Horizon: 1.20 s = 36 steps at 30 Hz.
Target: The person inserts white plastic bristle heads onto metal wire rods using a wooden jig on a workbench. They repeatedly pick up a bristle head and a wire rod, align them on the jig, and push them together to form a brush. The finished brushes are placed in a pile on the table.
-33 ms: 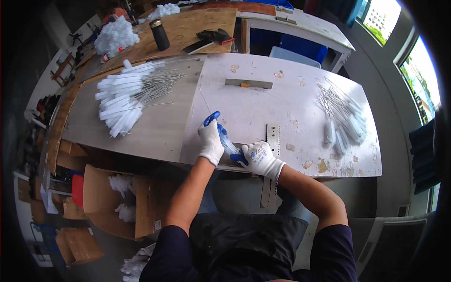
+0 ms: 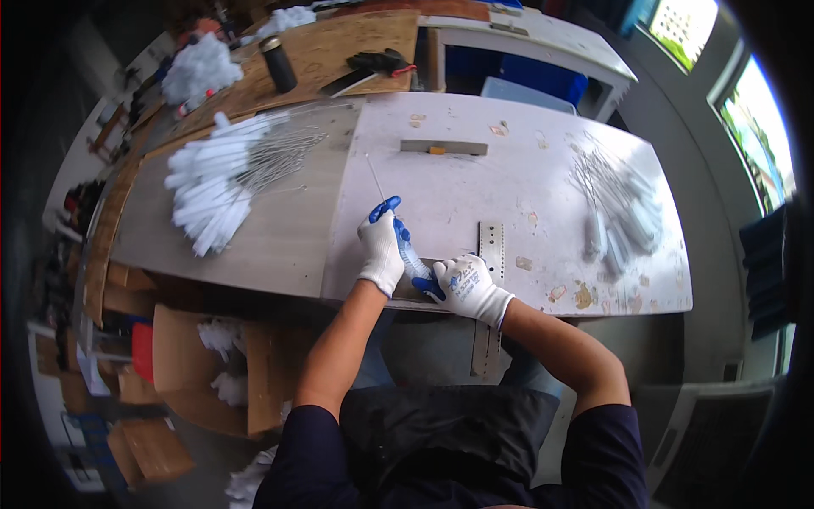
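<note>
My left hand (image 2: pixel 381 250), in a white glove with blue palm and fingertips, is closed around a bottle brush (image 2: pixel 413 262). Its thin wire handle (image 2: pixel 375 176) sticks out past my fingers, up and away from me. White bristles show between my hands. At the brush's near end, my right hand (image 2: pixel 471 288), in a matching glove, is closed with thumb and fingers on the bristles; the tip is hidden. Under that hand a dark flat plate (image 2: pixel 411 293) lies at the table's front edge. Beside it a perforated metal strip (image 2: pixel 491 242) juts over the edge.
White brushes with wire handles lie in a pile (image 2: pixel 212 182) on the left and another bunch (image 2: pixel 623 212) on the right. A metal bar (image 2: pixel 443 148) lies beyond my hands. Farther back stand a black bottle (image 2: pixel 278 64) and black gloves (image 2: pixel 379 61). An open carton (image 2: pixel 182 365) sits below left.
The view has shifted slightly. Both hands keep nearly the same place and the same hold on the brush.
</note>
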### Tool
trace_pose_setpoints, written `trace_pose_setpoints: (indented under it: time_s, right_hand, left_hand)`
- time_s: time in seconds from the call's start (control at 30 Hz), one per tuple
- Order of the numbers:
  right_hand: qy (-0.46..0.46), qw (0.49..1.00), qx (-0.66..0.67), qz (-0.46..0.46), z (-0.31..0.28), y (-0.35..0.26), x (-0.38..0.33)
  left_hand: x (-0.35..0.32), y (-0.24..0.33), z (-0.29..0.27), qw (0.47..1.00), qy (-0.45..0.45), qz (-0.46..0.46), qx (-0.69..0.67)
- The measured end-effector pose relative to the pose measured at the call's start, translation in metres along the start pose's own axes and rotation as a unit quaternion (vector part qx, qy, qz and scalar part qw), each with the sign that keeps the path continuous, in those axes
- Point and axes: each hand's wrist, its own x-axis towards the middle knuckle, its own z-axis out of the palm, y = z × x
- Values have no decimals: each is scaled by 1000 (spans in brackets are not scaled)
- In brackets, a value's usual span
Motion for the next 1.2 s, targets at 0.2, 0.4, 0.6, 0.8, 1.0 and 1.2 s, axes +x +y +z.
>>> trace_pose_setpoints:
  time_s: [0.2, 0.4, 0.6, 0.8, 1.0, 1.2]
  right_hand:
    - [46, 994, 77, -58, 26, 5, 12]
    - [27, 998, 52, 24, 6, -2, 12]
    - [71, 997, -7, 18, 9, -7, 10]
    - [192, 980, -28, -37, 30, -3, 5]
    - [277, 941, 171, 92, 14, 0, -7]
    - [362, 915, 25, 178, 14, 136, -111]
  left_hand:
    - [22, -15, 36, 966, -158, -30, 204]
    - [26, -9, 21, 973, -133, 13, 190]
    - [-6, -14, -49, 971, -16, 141, 194]
    - [-29, -39, -56, 894, 51, 357, 266]
    - [-12, -38, -61, 908, 39, 305, 283]
    - [-17, -40, -52, 836, 67, 411, 356]
